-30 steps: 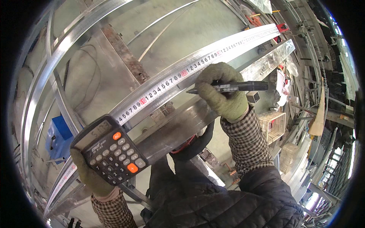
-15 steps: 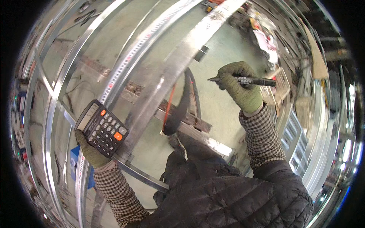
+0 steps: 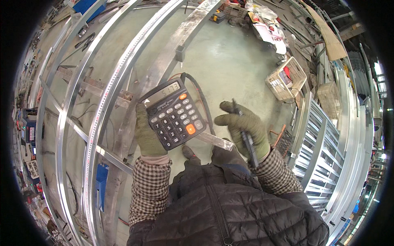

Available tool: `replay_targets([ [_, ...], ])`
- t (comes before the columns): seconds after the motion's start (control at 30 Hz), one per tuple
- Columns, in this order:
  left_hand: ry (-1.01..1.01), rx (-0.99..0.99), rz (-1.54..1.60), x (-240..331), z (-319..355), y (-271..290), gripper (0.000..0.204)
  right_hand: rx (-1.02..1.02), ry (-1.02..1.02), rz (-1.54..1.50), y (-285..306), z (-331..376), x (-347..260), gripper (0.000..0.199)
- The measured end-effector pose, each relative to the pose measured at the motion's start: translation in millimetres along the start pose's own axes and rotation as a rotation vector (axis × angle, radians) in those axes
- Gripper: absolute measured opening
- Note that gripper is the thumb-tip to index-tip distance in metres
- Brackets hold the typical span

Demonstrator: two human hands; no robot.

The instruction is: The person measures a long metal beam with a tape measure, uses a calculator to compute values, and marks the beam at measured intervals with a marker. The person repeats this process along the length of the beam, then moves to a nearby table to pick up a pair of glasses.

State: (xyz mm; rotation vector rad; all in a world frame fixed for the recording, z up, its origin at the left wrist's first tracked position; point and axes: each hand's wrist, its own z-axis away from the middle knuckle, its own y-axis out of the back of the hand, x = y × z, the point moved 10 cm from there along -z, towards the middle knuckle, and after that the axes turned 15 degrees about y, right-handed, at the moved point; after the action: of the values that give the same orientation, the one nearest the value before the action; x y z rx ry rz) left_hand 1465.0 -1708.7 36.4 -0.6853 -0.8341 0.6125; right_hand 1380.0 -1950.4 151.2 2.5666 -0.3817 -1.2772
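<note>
**A:** What do the hands have hold of?

**B:** The left hand (image 3: 147, 132), in a green work glove, is closed around the left edge of a black calculator (image 3: 174, 114), with the gloved thumb lying up its side. The right hand (image 3: 245, 128), also gloved, is curled around a dark marker pen (image 3: 246, 141), with two fingers stretched out toward the calculator.

**A:** How does the calculator lie relative to the hands?

**B:** It sits at the centre of the view, in front of the person's chest. Its long axis runs from the display at upper left down to the keys at lower right, and the face is tilted up toward the camera. The right hand's fingertips are just beside its right edge, not touching any key that I can make out.

**A:** And the pen?

**B:** It runs steeply through the right fist, from above the knuckles down to the checked cuff (image 3: 274, 170). I cannot tell which end is the tip.

**A:** What lies beyond the hands?

**B:** A long measuring tape (image 3: 107, 94) stretched along an aluminium rail (image 3: 158, 69) curves from upper centre down the left side, well apart from both hands. The left hand is the nearer one to it. Below is a grey concrete floor (image 3: 230, 57).
</note>
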Motion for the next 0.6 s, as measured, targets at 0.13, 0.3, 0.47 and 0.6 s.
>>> replay_targets([
  [0.13,-0.005,0.048,-0.070,-34.0,-4.9,-34.7,0.050,-0.046,0.145,0.052,14.4,-3.0,-7.7,0.026],
  [0.3,-0.035,0.013,-0.003,-83.7,-18.3,-73.0,0.053,-0.166,0.371,0.132,56.2,-7.5,21.0,0.027],
  [0.47,-0.168,0.198,-0.097,-117.2,-22.8,-81.1,0.052,-0.199,0.220,-0.097,113.7,3.9,69.5,0.011],
  [0.6,-0.163,0.181,0.015,-136.0,-27.0,-81.2,0.048,-0.179,0.130,-0.105,141.9,15.1,102.6,0.014],
])
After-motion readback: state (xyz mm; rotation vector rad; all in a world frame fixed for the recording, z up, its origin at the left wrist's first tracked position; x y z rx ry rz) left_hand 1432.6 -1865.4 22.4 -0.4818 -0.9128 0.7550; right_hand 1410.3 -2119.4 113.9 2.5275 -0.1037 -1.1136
